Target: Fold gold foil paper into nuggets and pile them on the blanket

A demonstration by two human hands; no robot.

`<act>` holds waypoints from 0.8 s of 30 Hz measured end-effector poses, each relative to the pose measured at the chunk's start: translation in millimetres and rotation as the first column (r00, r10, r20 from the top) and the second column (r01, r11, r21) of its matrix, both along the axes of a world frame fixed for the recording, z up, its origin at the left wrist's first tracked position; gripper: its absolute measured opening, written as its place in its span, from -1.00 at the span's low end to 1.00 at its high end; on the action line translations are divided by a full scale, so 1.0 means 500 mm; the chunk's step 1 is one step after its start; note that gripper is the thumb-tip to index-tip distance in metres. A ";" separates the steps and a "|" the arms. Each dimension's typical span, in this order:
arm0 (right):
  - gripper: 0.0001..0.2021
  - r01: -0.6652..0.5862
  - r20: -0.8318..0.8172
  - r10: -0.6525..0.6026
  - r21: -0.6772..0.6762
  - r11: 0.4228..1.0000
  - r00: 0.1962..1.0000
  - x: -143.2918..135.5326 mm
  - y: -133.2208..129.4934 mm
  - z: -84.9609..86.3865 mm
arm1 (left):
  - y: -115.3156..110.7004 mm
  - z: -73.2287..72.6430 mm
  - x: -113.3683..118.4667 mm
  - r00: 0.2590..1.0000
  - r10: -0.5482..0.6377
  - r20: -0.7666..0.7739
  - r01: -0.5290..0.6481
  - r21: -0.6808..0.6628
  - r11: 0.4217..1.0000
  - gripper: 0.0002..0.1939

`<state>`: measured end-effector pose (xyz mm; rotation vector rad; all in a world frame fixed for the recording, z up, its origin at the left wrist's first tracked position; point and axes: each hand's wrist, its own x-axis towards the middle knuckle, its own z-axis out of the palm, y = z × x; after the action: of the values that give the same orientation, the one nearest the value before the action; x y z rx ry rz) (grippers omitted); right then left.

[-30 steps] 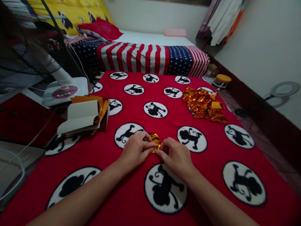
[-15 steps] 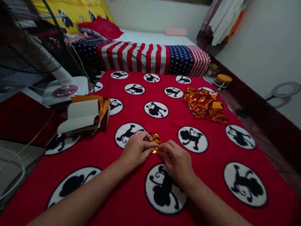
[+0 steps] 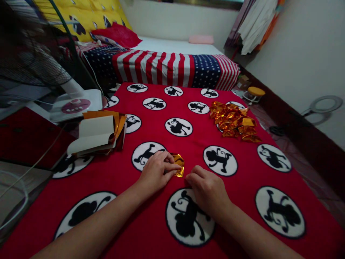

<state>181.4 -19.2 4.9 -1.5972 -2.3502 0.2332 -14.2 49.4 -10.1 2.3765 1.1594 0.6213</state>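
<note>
A small folded piece of shiny gold foil paper (image 3: 180, 162) lies on the red cloth. My left hand (image 3: 159, 168) is closed on its left side, thumb and fingers pressed together over the foil. Just to the right, apart from the foil, my right hand (image 3: 207, 185) has its fingers curled in, with nothing visible in them. To the far right lies a heap of folded gold foil pieces (image 3: 233, 120). On the left edge sits a stack of paper sheets (image 3: 94, 129), pale on top with gold ones showing beneath.
The red cloth (image 3: 153, 126) with monkey circles covers the surface before me. At the left stands a white fan base (image 3: 77, 104) with cables. Behind is a bed with a striped, starred cover (image 3: 161, 66). A yellow-topped stool (image 3: 255, 91) stands by the right wall.
My right hand has let go of the gold foil and drawn slightly right, showing more of the foil. My left hand stays on it. The view has shifted slightly.
</note>
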 end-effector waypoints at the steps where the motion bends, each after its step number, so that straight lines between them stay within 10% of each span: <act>1: -0.79 0.014 -0.014 -0.014 0.000 1.000 1.000 0.000 0.005 0.000 | 0.000 0.000 0.000 1.000 0.000 0.001 0.000 0.002 1.000 -0.82; 24: -0.64 0.057 0.138 -0.066 0.072 0.996 0.988 -0.015 0.021 -0.014 | 0.001 -0.002 -0.001 1.000 -0.006 0.027 0.006 0.006 1.000 -0.80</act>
<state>173.9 -8.9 -2.3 -1.7018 -2.3793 0.0281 -14.7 49.7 -10.9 2.3682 1.1403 0.6538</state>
